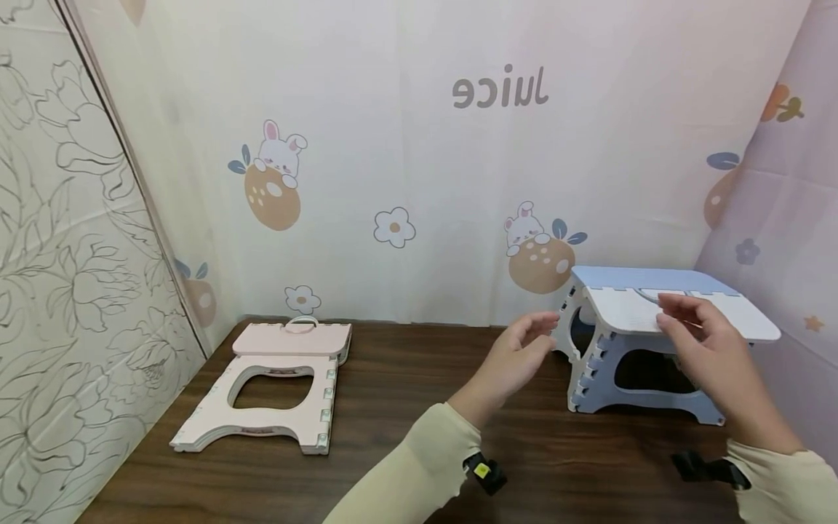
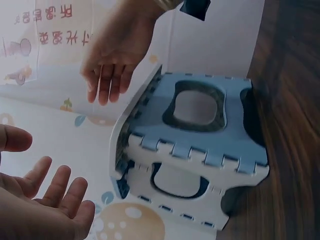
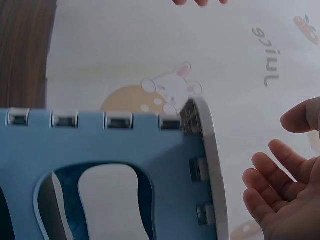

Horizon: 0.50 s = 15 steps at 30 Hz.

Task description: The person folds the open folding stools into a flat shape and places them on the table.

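A blue-and-white plastic folding stool (image 1: 636, 317) stood unfolded.
The left hand (image 1: 513, 360) was left of it, the right hand (image 1: 713, 346) near its top (both loose, gripping nothing).

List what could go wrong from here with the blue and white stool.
Pinched fingers: the stool stands unfolded on jointed panels, and if it were folded, the joints might nip the left hand or right hand, both close by.

Snagging: it stands near the curtain, so a backward shove could catch the cloth.
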### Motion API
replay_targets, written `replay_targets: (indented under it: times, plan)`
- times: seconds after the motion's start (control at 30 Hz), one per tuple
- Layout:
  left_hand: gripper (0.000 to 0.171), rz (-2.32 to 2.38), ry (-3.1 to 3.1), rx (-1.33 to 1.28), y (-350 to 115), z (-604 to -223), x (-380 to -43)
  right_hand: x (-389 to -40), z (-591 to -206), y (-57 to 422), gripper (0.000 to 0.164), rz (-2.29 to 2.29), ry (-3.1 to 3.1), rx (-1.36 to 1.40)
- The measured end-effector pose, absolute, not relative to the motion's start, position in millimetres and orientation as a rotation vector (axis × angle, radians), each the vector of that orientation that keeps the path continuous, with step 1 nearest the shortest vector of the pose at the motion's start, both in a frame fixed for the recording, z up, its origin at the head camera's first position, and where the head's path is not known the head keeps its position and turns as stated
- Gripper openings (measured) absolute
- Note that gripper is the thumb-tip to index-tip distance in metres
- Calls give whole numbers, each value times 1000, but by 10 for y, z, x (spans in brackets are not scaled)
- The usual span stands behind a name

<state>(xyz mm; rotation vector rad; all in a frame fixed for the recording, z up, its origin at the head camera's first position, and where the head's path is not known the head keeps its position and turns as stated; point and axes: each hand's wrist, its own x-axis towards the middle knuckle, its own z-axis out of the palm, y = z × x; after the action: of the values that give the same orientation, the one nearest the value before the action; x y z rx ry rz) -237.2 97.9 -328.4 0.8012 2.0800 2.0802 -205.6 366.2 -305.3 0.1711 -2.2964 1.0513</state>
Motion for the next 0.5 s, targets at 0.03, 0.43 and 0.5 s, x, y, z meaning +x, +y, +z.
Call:
replay_targets:
  times: [0.03,0.43,0.5]
  plan:
    - [35,2079,2081,804,1006,-3279,-2364,-2051,-3053,3684,39,1060,-2288,160]
    - [33,2070,2077,819,1240,-3288,-2340,-1990,-3107,3895,29,1140,-2216,85]
    - [33,2065,2079,807,1276,-3283,-2349,-1981,-3115,3913,30,1123,-2210,64]
